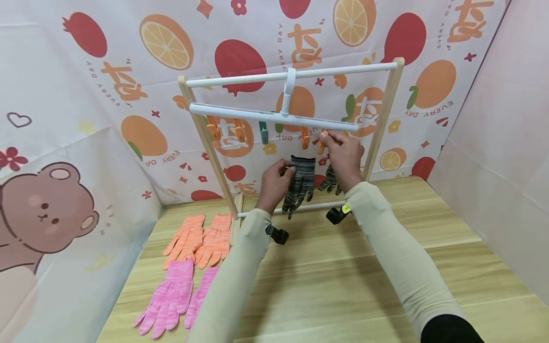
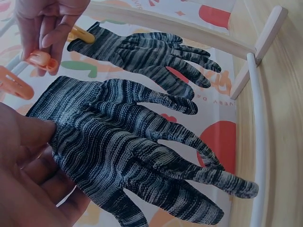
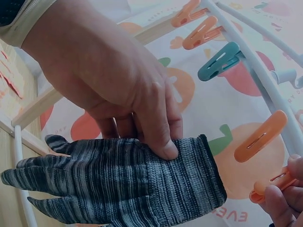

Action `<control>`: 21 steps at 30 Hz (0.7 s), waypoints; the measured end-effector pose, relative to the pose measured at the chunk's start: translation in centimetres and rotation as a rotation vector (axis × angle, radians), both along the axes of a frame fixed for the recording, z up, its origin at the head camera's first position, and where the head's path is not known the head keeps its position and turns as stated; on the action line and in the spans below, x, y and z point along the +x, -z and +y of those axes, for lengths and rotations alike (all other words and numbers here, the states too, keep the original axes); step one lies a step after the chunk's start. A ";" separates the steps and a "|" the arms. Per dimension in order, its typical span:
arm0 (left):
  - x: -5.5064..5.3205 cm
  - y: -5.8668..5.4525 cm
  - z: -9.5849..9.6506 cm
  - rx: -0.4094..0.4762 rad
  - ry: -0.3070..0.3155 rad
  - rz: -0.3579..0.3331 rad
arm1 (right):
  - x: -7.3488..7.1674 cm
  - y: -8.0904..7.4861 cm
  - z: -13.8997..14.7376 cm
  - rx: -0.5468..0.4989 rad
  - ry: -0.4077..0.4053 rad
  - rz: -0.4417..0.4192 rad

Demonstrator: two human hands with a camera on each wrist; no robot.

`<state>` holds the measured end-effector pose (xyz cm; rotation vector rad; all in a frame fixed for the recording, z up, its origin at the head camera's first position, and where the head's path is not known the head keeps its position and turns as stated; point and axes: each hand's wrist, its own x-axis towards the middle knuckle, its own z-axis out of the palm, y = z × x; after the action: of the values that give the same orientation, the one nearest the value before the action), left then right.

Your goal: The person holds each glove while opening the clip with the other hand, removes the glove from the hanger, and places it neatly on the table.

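My left hand [image 1: 274, 186] pinches a black-and-grey striped knit glove [image 1: 302, 178] near its cuff, thumb on the front, with the glove's fingers drooping down. Just to the right and higher, my right hand [image 1: 346, 157] pinches an orange clothespin [image 3: 274, 184] under the right end of a white hanger [image 1: 240, 113]. In the left wrist view this clothespin is close above the glove's cuff. A second striped glove [image 2: 151, 59] hangs behind, its cuff in a yellow clothespin [image 2: 81, 35]; in the head view my right hand partly covers it.
The hanger hooks over the top bar of a wood-and-white rack [image 1: 386, 109] and tilts down rightward. More orange clothespins [image 1: 239, 131] and a teal clothespin [image 1: 263, 133] hang from it. Orange gloves [image 1: 214, 240] and pink gloves [image 1: 169, 297] lie on the table's left side.
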<state>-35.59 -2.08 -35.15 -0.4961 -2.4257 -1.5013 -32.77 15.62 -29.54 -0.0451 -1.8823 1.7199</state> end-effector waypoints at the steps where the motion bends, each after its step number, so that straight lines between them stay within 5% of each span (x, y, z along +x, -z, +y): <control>1: 0.0 0.1 -0.1 0.000 0.000 0.000 | 0.0 0.0 0.0 -0.006 -0.005 0.004; 21: 0.0 1.0 -1.4 0.016 -0.021 -0.068 | 0.3 0.0 0.5 0.024 0.026 0.000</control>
<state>-35.61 -3.51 -36.17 -0.4209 -2.4597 -1.5521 -32.47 16.12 -29.53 -0.0604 -1.8937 1.6801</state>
